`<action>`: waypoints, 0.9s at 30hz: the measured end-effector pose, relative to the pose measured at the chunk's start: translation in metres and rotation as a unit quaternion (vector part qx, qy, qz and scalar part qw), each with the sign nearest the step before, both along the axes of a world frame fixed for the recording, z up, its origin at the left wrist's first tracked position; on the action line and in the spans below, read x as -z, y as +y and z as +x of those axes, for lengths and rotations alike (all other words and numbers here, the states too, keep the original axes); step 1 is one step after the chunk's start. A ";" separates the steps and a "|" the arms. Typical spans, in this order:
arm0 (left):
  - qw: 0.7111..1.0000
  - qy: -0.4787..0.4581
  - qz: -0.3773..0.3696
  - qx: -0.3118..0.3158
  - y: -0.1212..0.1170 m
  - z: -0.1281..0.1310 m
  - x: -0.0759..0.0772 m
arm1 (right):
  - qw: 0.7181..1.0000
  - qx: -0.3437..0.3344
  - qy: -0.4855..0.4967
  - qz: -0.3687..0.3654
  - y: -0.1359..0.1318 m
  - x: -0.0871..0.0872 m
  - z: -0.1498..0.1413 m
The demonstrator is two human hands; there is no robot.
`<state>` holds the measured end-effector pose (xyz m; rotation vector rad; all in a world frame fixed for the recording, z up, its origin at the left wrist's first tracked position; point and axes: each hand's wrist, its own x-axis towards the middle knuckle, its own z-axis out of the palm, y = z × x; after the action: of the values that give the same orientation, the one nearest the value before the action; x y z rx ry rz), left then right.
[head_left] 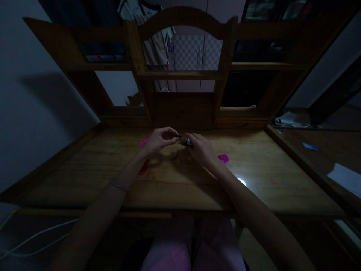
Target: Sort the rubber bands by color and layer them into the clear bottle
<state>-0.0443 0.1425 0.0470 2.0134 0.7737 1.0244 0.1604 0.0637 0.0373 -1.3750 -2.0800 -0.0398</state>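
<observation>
Over the middle of the wooden desk [175,188], both hands meet at a small dark brown object [184,141] with glossy spots, its kind too dim to tell. My left hand [160,141] pinches a thin dark part at its left end between thumb and fingers. From the other side, my right hand [201,148] has its fingers closed round the right end and hides part of it. A thin dark scrap [175,156] lies on the desktop below. Beside my left hand is a bright pink thing [144,141], partly covered; reddish bits [144,170] lie near that wrist.
A small magenta cup-like piece [223,158] lies right of my right wrist. Wooden shelving [180,75] rises along the desk's back edge. To the right, a lower surface holds a white paper [345,178] and a blue card [310,146]. White cables [39,229] hang at lower left.
</observation>
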 end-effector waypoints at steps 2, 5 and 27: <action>1.000 0.018 0.024 0.005 -0.002 0.001 0.001 | 1.000 0.002 -0.009 -0.001 0.000 0.000 0.000; 0.995 0.044 0.085 0.013 -0.003 0.002 0.001 | 1.000 0.004 -0.016 0.005 0.000 0.001 0.000; 0.973 0.027 0.228 0.027 -0.006 0.004 0.000 | 1.000 0.002 0.023 0.000 0.001 0.003 -0.001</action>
<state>-0.0406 0.1366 0.0466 2.4422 0.5392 1.2023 0.1592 0.0645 0.0348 -1.3673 -2.0394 -0.0091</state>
